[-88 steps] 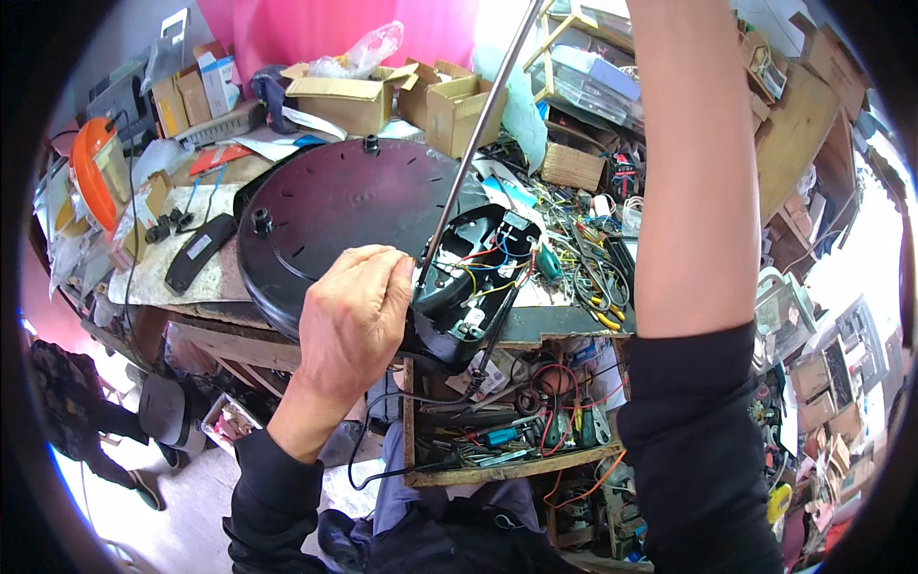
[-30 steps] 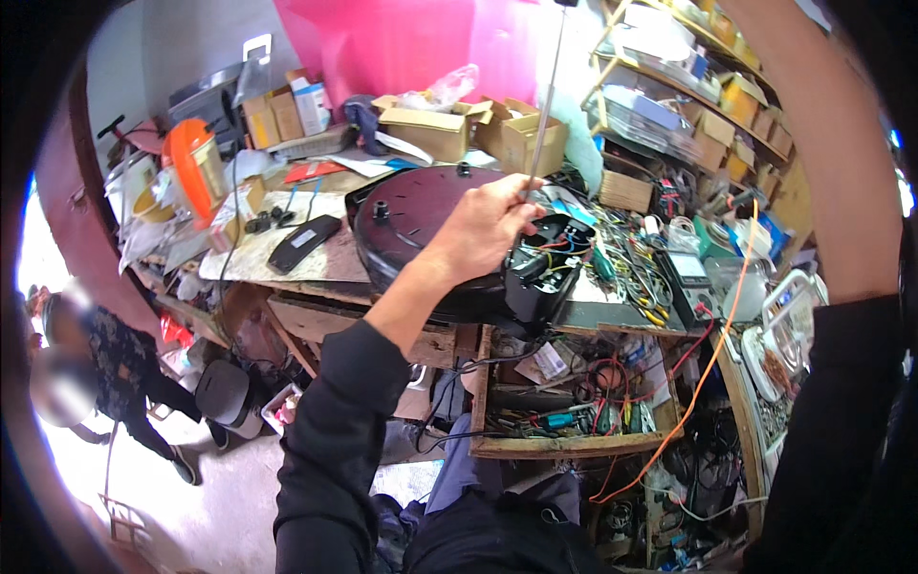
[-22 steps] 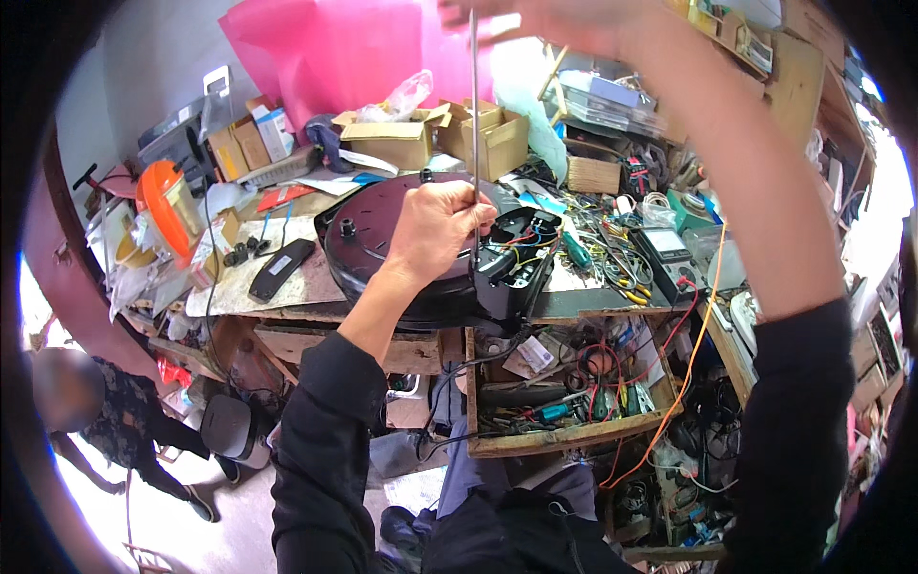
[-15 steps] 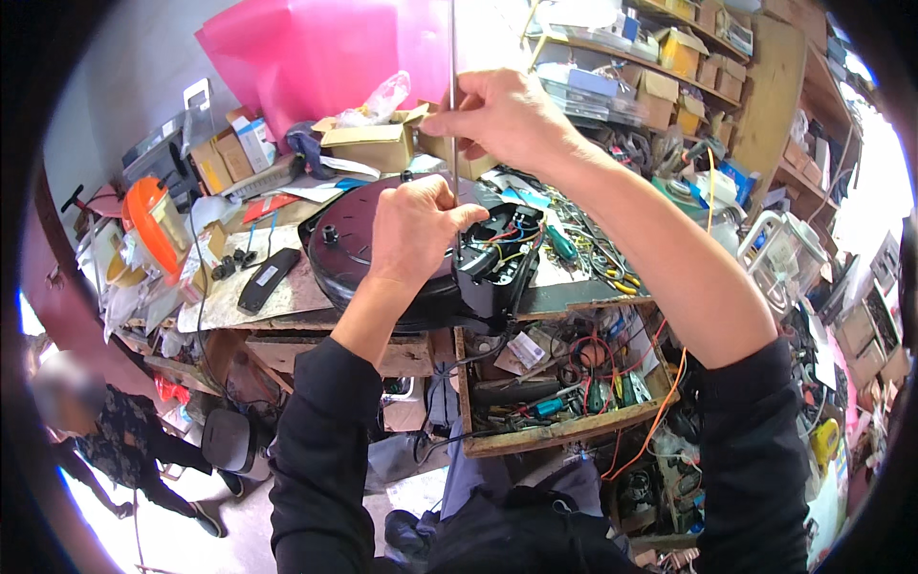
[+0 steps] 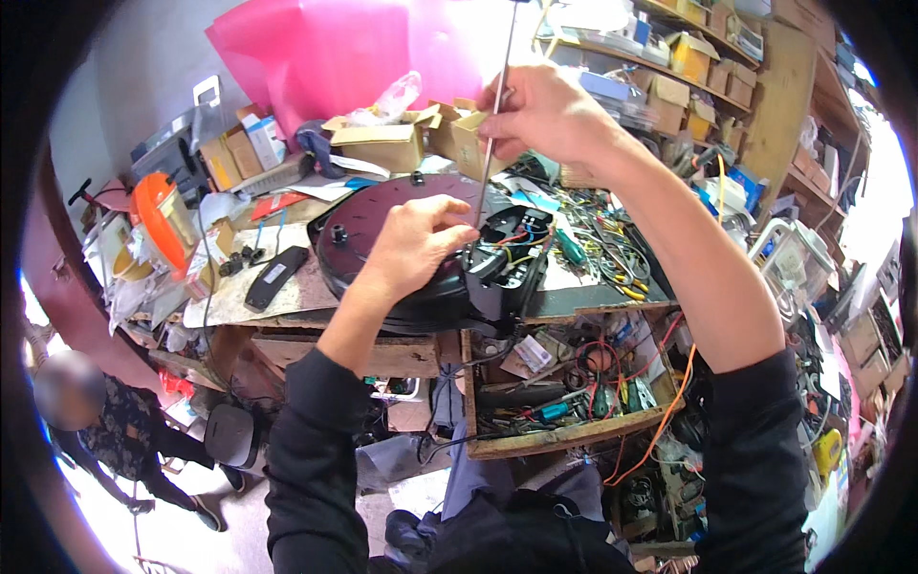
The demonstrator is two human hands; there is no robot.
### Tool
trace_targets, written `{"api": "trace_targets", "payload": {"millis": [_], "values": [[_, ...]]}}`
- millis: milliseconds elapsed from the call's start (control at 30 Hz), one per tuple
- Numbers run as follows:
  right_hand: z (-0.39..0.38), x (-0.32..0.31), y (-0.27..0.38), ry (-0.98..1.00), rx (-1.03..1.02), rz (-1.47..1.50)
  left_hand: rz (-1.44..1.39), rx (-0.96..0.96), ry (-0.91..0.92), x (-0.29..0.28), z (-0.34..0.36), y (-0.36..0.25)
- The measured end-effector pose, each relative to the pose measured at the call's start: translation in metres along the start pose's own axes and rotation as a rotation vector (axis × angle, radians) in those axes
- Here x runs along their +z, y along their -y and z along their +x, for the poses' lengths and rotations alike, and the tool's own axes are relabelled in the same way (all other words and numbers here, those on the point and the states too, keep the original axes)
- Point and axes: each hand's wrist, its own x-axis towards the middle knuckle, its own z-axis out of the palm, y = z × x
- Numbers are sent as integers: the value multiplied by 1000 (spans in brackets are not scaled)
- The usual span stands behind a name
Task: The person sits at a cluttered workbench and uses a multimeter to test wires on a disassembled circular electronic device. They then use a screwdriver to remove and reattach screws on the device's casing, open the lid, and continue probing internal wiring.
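Note:
A long thin metal rod (image 5: 498,105) stands nearly upright, leaning a little right; its top reaches the upper picture edge. My right hand (image 5: 545,115) is closed around its upper part, pinching it between thumb and fingers. Lower down, my left hand (image 5: 413,241) has thumb and forefinger bent against the rod, just over the appliance. That appliance (image 5: 373,225) is round, dark maroon and black, with small black feet facing up. At its right an opened housing (image 5: 516,234) shows coloured wires. The rod's lower end meets the housing's left side; its exact tip is hard to make out.
A black elongated part (image 5: 276,278) lies left of the appliance. Hand tools (image 5: 612,244) are heaped right of it. Below is an open drawer (image 5: 564,435) of tools and wires. Cardboard boxes (image 5: 381,143) stand behind. Another person (image 5: 124,430) is at the lower left.
The view has shifted slightly. My right hand and the rod's top have moved right, so the rod leans more. My left hand has turned, bringing its fingertips to the rod.

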Motion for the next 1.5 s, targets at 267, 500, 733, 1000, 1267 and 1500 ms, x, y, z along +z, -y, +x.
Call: {"api": "trace_targets", "payload": {"millis": [267,500,733,1000,1267,1500], "values": [[-5,-15,-2,-47,-57,100,-95,-29,34,10,12,-2],[-9,-20,2,-82,-66,124,198,95,39,13,17,3],[-6,-23,2,-148,-153,169,165,53,-20,7,6,5],[-33,-54,3,-337,-206,153,368,171,-509,-43,-16,16],[-51,-100,-23,-358,-111,140,775,-247,-532,-151,-67,150],[-51,-79,-17,-282,-82,136,1006,-367,-301,-133,-79,199]]}}
